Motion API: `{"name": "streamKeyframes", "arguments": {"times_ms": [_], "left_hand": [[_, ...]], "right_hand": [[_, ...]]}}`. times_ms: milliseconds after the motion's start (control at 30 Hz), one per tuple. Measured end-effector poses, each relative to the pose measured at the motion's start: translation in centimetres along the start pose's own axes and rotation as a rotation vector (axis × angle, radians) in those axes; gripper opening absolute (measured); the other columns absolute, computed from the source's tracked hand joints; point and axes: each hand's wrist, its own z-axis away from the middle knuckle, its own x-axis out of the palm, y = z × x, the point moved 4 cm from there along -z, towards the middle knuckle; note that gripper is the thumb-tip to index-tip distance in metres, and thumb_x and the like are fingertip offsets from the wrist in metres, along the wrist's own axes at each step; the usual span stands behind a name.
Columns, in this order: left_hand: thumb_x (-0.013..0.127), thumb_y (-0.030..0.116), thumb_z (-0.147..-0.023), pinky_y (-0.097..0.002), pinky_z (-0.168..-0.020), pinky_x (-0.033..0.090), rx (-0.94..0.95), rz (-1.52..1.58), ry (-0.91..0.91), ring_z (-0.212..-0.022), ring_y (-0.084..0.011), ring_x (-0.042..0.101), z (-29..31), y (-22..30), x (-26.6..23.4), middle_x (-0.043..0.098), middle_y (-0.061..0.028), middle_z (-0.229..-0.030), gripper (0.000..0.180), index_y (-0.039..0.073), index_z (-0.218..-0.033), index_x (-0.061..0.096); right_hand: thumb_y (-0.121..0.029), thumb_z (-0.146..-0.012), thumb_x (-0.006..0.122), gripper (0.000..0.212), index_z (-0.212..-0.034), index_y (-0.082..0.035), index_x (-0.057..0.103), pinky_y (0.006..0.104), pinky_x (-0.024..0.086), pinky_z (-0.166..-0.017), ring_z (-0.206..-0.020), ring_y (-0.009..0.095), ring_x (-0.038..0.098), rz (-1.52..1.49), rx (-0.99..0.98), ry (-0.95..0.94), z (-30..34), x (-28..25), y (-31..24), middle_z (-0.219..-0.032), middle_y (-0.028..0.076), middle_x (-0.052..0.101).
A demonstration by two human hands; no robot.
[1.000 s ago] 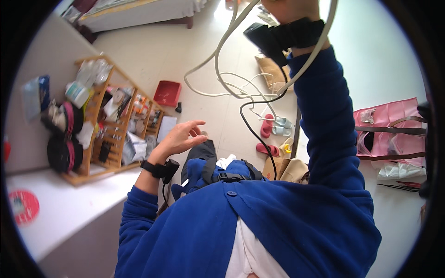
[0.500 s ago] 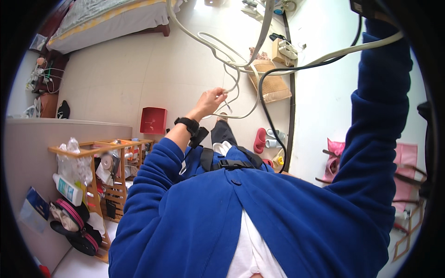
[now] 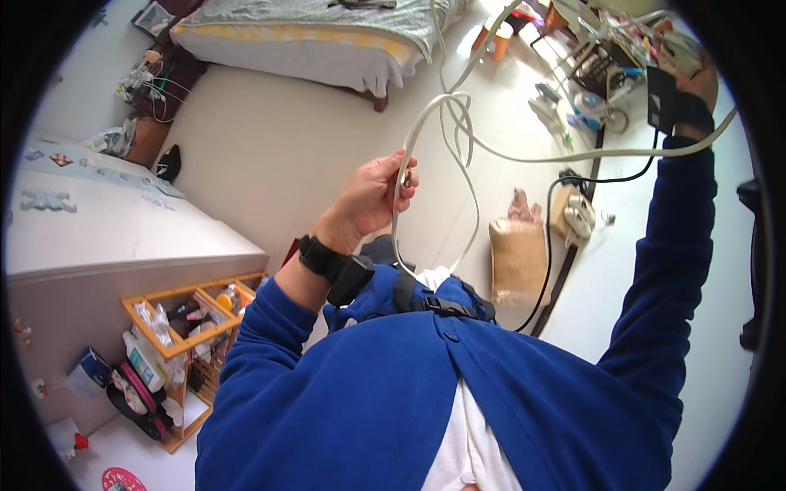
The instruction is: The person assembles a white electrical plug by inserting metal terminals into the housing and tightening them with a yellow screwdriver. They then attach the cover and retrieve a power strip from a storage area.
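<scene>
A long white cable [image 3: 565,153] hangs in loose loops in front of me and runs up to the right past my right forearm. My left hand [image 3: 381,192], wearing a black wristband, is closed around a strand of it at mid-chest distance. Below the fingers the strand drops and curves back up. My right hand [image 3: 692,74] is raised at the upper right; its fingers look closed on pale lengths of the same cable, partly lost near the dark rim. On that wrist sits a black flat device [image 3: 660,98], from which a thin black cord [image 3: 550,217] hangs toward my waist.
A bed [image 3: 303,61] stands ahead to the left. The wooden shelf rack [image 3: 168,348] with bottles and bags is at my left, beside a white cabinet [image 3: 123,233]. On the floor lie a brown package [image 3: 517,260] and, by the right wall, a box with white shoes [image 3: 577,214].
My view has swung up and right, bringing more of the bed into sight. The left hand has come nearer, and its grip on the cable is higher up. The right hand now shows more fully.
</scene>
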Motion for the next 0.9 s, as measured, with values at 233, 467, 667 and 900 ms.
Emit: {"name": "streamKeyframes", "arguments": {"times_ms": [233,467,667,900], "left_hand": [[0.048,0.03,-0.103,-0.0228,-0.053,0.045,0.13,0.273,0.166,-0.077,-0.0135,0.064,-15.6,11.5,0.9,0.064,-0.0051,-0.083,0.026,0.006,-0.098,0.056],[0.05,0.032,-0.102,-0.0275,-0.057,0.048,0.249,0.205,0.327,-0.088,-0.0216,0.069,-32.2,21.0,4.6,0.068,-0.0064,-0.091,0.022,0.012,-0.096,0.057],[0.052,0.035,-0.101,-0.027,-0.059,0.05,0.41,0.166,0.288,-0.089,-0.021,0.069,-47.0,25.1,5.9,0.068,-0.0052,-0.091,0.022,0.013,-0.098,0.058],[0.054,0.035,-0.099,-0.0262,-0.057,0.053,0.556,0.181,0.329,-0.085,-0.0205,0.071,-62.9,30.1,10.2,0.069,-0.0048,-0.089,0.025,0.012,-0.105,0.059]], "right_hand": [[-0.015,-0.088,0.061,0.03,-0.115,-0.003,0.055,0.0552,0.046,-0.098,-0.104,0.035,0.062,-0.521,0.211,0.209,-13.8,3.8,16.8,-0.11,0.018,0.064],[-0.015,-0.085,0.064,0.03,-0.109,0.0,0.054,0.0395,0.057,-0.078,-0.087,0.03,0.068,-0.492,0.417,0.166,-22.2,7.4,30.5,-0.104,0.014,0.063],[-0.011,-0.087,0.061,0.036,-0.117,0.001,0.045,0.0497,0.053,-0.089,-0.101,0.036,0.064,-0.463,0.451,0.165,-33.2,7.6,41.4,-0.106,0.018,0.058],[-0.014,-0.088,0.063,0.028,-0.111,-0.002,0.053,0.0455,0.055,-0.082,-0.098,0.034,0.064,-0.537,0.587,0.103,-48.3,9.3,52.7,-0.103,0.016,0.061]]}}
